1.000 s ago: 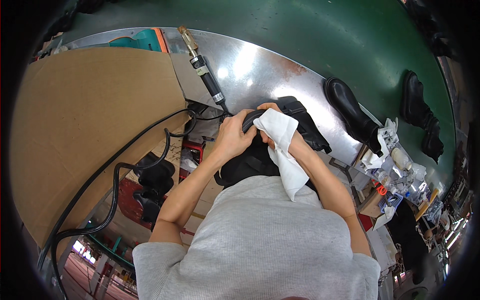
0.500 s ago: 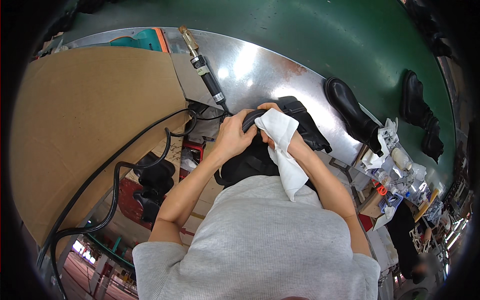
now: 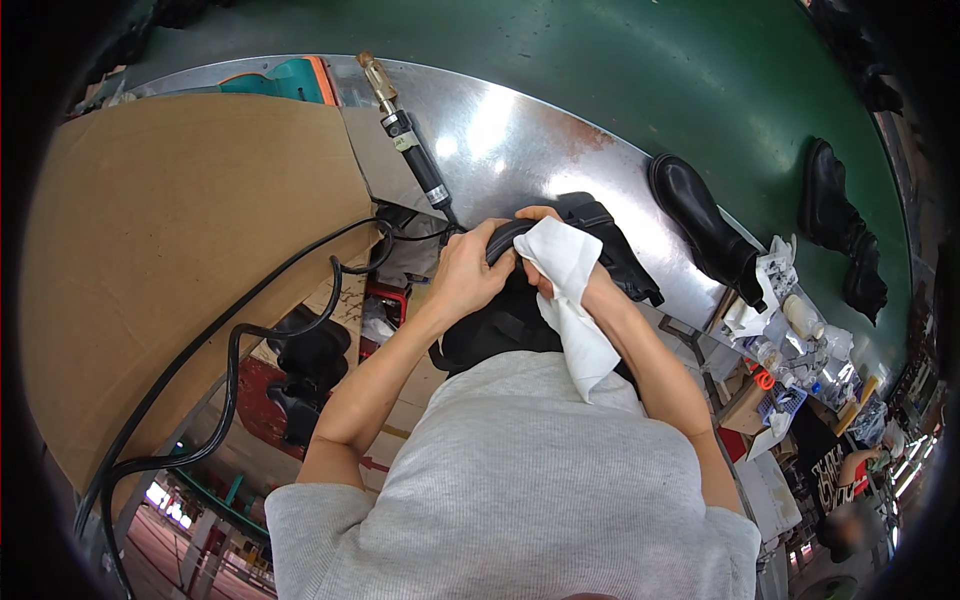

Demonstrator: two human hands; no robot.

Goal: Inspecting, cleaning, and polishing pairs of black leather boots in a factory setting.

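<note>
Holding the black boot-like piece (image 3: 508, 241) before your grey shirt (image 3: 540, 470), near the metal table (image 3: 485, 120), you pinch it between thumb and fingers of your left hand (image 3: 466, 275). White cloth (image 3: 566, 260) partly covers your right hand (image 3: 598, 288); its finger grip I cannot tell. Your arms (image 3: 385, 370) are bent, slanting inward.

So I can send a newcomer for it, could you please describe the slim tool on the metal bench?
Find the shiny metal bench in front of the person. On its left part, beyond the left hand and just right of the brown cardboard, lies the slim tool. Its metal tip and pale label set it apart from the black boot further right.
</note>
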